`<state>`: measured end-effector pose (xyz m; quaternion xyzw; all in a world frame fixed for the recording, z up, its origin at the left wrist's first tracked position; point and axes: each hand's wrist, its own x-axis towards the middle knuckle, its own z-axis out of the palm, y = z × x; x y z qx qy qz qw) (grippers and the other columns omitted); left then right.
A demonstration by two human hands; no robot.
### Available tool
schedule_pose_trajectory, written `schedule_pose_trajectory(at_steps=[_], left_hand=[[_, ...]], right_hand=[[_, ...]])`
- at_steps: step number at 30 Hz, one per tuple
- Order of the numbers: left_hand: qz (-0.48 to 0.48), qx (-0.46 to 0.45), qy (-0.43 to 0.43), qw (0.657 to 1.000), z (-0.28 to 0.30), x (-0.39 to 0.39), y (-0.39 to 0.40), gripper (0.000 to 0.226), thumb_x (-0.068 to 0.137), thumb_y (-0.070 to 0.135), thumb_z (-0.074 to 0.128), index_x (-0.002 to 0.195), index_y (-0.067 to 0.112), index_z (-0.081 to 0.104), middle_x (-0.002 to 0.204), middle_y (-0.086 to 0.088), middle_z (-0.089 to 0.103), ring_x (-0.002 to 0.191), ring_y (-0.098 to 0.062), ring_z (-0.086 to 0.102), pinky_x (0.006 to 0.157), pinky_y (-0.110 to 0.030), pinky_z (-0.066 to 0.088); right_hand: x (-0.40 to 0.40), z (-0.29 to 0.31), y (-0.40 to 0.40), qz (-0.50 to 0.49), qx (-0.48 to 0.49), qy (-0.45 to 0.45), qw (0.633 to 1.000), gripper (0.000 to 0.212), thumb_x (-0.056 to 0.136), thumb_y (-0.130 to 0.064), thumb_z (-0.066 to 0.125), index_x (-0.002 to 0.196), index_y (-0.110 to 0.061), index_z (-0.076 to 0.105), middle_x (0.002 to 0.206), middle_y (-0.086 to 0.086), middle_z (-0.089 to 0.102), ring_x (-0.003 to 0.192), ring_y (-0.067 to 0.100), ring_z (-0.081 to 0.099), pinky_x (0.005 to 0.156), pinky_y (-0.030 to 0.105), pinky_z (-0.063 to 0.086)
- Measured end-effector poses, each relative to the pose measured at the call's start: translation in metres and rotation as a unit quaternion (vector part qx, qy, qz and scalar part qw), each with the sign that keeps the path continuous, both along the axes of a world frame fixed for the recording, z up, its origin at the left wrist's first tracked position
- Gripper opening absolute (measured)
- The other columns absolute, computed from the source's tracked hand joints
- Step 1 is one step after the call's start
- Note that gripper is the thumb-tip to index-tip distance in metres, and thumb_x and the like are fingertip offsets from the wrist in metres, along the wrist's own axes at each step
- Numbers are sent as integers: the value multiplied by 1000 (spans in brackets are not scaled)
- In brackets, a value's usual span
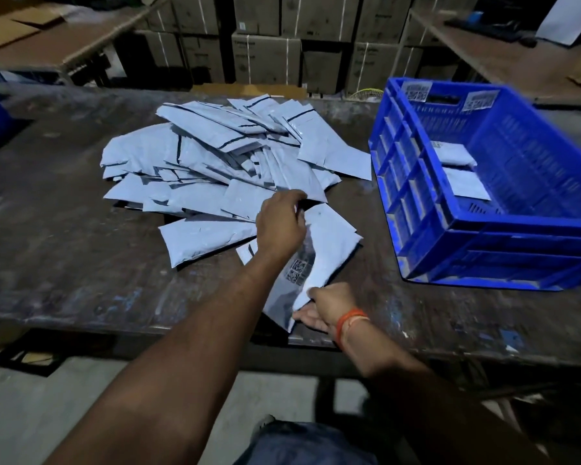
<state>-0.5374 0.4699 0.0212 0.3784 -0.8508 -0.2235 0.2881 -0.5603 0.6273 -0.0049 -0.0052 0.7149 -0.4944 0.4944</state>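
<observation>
Fingers (307, 319) of my right hand (329, 307) pinch a packet (332, 236) at the table's (81, 263) near edge. My left hand (280, 223) curls at the pile (215, 156), can't tell if it's gripping. Sorting step I guess, next it goes right into the crate (483, 229).

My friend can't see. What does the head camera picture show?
A person's right hand holds a grey packet at the table's near edge while the left hand reaches into a pile of packets. A blue crate on the right holds two more packets.
</observation>
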Motion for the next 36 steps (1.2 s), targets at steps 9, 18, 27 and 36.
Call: schedule_pose_trajectory(at_steps=[9,18,27,36], left_hand=[[-54,19,-92,994,-40,32,19,29,94,23,57,121,19,68,105,-2,75,104,-30,61,91,-37,45],[-130,-4,-70,989,-49,25,48,33,93,20,56,123,29,66,112,8,72,107,-22,54,87,-34,49],[-55,-112,-59,990,-56,48,61,26,89,20,56,111,19,70,117,3,69,110,-22,58,96,-39,46],[-44,-104,-150,982,-59,57,85,50,99,28,37,146,13,47,158,-13,36,150,-35,23,116,-46,29]], right_hand=[[9,14,-3,64,-48,168,983,19,90,-4,52,77,-9,65,65,7,66,55,20,66,47,24,51],[-81,-15,26,124,50,628,767,38,81,-27,54,117,-20,67,109,5,59,102,31,52,90,41,48],[-77,-34,55,115,81,691,709,30,90,-27,53,115,-20,69,123,1,61,116,28,54,93,44,43],[-43,-37,19,311,70,706,632,58,100,-41,22,151,-20,40,161,2,31,152,21,19,115,43,28]])
